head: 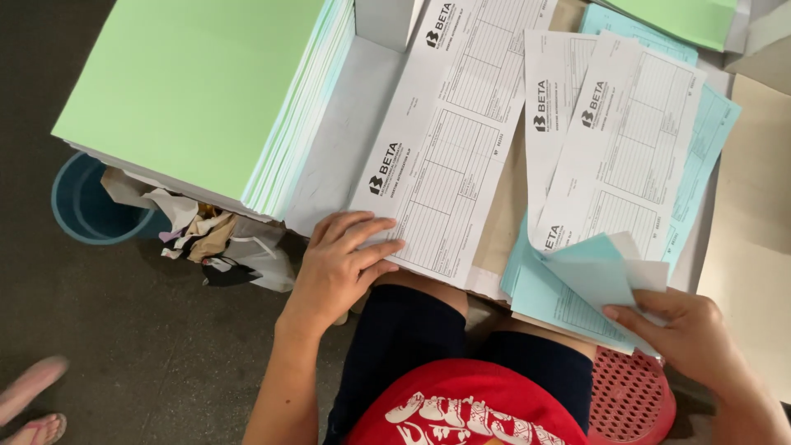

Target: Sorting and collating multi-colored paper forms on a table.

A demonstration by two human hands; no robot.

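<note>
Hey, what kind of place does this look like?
Probably a print shop or form-collating workspace: a tall stack of green paper, white printed forms under the left hand, and blue sheets lifted by the right hand.

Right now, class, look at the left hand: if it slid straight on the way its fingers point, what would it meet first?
The left hand already rests its fingertips on the white printed form. Sliding on, it would cross that sheet, then probably meet the neighbouring white forms, though their overlap is hard to judge.
</note>
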